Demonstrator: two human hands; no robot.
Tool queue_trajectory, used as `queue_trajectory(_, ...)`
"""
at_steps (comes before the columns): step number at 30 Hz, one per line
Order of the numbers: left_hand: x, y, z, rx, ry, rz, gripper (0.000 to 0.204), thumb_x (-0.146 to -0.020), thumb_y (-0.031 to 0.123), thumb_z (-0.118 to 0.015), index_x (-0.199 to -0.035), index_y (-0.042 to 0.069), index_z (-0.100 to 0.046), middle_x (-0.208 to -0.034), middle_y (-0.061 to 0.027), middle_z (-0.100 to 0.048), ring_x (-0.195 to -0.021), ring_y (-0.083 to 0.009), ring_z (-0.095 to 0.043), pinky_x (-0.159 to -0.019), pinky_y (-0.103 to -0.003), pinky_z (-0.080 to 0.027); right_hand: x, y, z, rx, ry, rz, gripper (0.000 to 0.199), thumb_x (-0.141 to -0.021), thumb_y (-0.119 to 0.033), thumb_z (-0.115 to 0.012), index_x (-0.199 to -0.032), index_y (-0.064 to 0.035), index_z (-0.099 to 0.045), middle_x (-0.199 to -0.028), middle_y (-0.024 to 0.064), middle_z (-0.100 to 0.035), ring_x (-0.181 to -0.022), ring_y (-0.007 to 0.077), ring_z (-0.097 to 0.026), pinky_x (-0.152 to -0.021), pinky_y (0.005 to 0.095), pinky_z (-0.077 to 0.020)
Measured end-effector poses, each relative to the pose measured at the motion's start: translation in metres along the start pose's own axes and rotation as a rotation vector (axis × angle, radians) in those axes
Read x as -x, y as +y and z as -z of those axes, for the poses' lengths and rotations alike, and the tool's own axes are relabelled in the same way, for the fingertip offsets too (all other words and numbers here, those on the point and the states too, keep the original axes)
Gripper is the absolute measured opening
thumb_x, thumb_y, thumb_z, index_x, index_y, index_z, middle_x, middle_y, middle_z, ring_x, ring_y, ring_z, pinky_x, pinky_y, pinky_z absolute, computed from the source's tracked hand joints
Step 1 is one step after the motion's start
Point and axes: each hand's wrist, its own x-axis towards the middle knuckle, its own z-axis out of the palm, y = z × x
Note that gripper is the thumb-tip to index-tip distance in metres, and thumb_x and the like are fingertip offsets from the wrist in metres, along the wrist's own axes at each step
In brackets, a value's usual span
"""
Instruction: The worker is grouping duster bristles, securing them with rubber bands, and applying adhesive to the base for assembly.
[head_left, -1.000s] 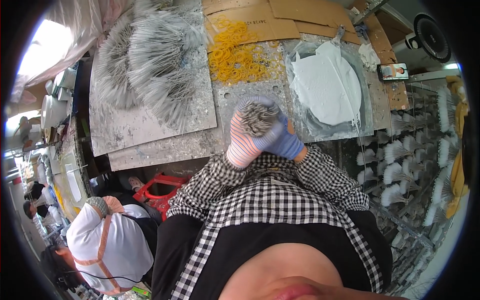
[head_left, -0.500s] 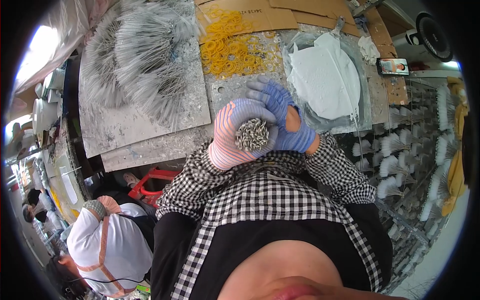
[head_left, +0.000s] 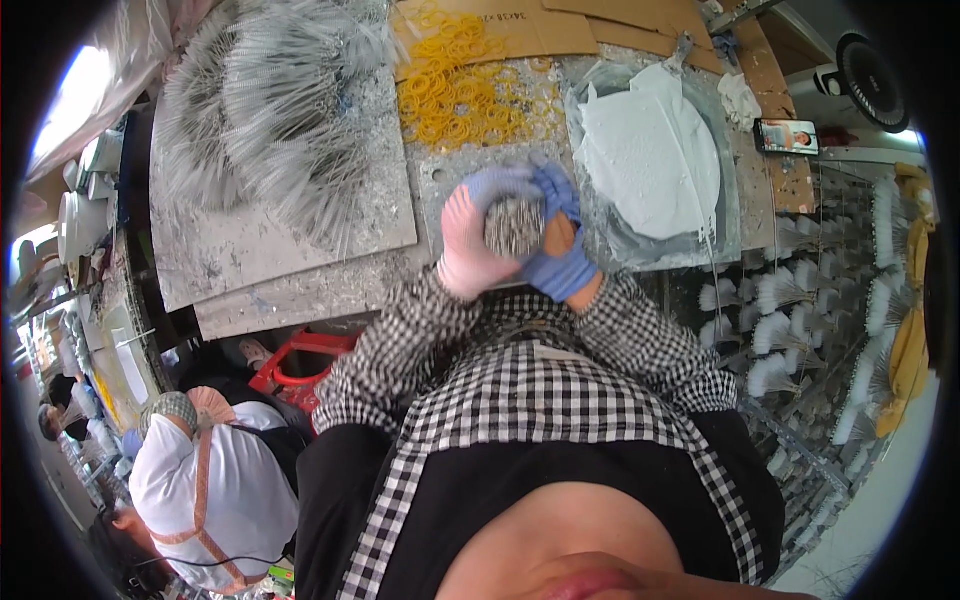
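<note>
My left hand [head_left: 468,250], in a pink-and-white glove, and my right hand [head_left: 562,252], in a blue glove, wrap around a tight bundle of thin grey metal rods [head_left: 514,226], seen end-on between the palms. Both hands hold it above a grey spattered work board [head_left: 440,185]. A scatter of yellow rubber bands [head_left: 462,82] lies just beyond the hands. To the right sits a round basin of white paste [head_left: 650,150]. My checked sleeves run down to the lower edge.
A large fan of grey rods [head_left: 285,130] covers a board at the left. Racks of white-tipped rod bundles [head_left: 790,310] stand at the right. A phone [head_left: 790,136] lies past the basin. A person in a white top [head_left: 210,480] sits lower left beside a red crate [head_left: 300,355].
My hands with the bundle have shifted slightly up and away, and the bundle has turned between the palms; the right hand's fingers now curl over its top.
</note>
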Motion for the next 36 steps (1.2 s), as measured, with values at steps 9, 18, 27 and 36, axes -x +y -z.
queue_trajectory(9, 0.013, -0.019, 0.013, 0.161, 0.016, 0.333, 0.027, -0.074, -0.002, -0.076, -0.099, 0.004, -0.067, -0.088, -0.0081, -0.073, -0.079, -0.0173, -0.071, -0.075, -0.03, -0.057, -0.071, 0.008, 0.077, 0.142, -0.614, 0.072, 0.057, -0.08, -0.036, -0.075, -0.128, -0.0068, -0.063, -0.122, 0.0175, -0.065, -0.115, 0.0339, -0.061, -0.099, 0.0455, -0.0499)
queue_trajectory(18, 0.021, -0.004, 0.007, 0.018, -0.05, 0.222, 0.03, -0.065, -0.001, -0.078, -0.091, 0.008, -0.065, -0.082, -0.0073, -0.067, -0.076, -0.0257, -0.068, -0.071, -0.035, -0.054, -0.14, 0.023, 0.04, 0.252, -0.249, 0.329, 0.027, -0.088, -0.026, -0.07, -0.111, -0.013, -0.074, -0.101, 0.0067, -0.069, -0.098, 0.0295, -0.065, -0.088, 0.0421, -0.0533)
queue_trajectory(27, 0.025, 0.003, 0.007, -0.029, -0.095, 0.152, 0.027, -0.068, 0.005, -0.08, -0.091, 0.01, -0.065, -0.086, -0.0066, -0.068, -0.078, -0.0268, -0.068, -0.073, -0.036, -0.054, -0.164, 0.029, -0.007, 0.347, -0.258, 0.396, 0.019, -0.091, -0.028, -0.065, -0.103, -0.0173, -0.074, -0.097, 0.0059, -0.067, -0.097, 0.0263, -0.065, -0.087, 0.0426, -0.0534)
queue_trajectory(36, 0.011, 0.011, 0.035, 0.222, 0.245, 0.38, 0.024, -0.079, -0.009, -0.07, -0.1, 0.0, -0.062, -0.128, -0.0199, -0.067, -0.106, -0.022, -0.067, -0.094, -0.035, -0.053, -0.125, -0.018, 0.076, -0.188, -0.232, -0.039, 0.025, -0.089, -0.027, -0.066, -0.105, -0.0089, -0.073, -0.101, 0.012, -0.069, -0.098, 0.0287, -0.065, -0.089, 0.0402, -0.0522)
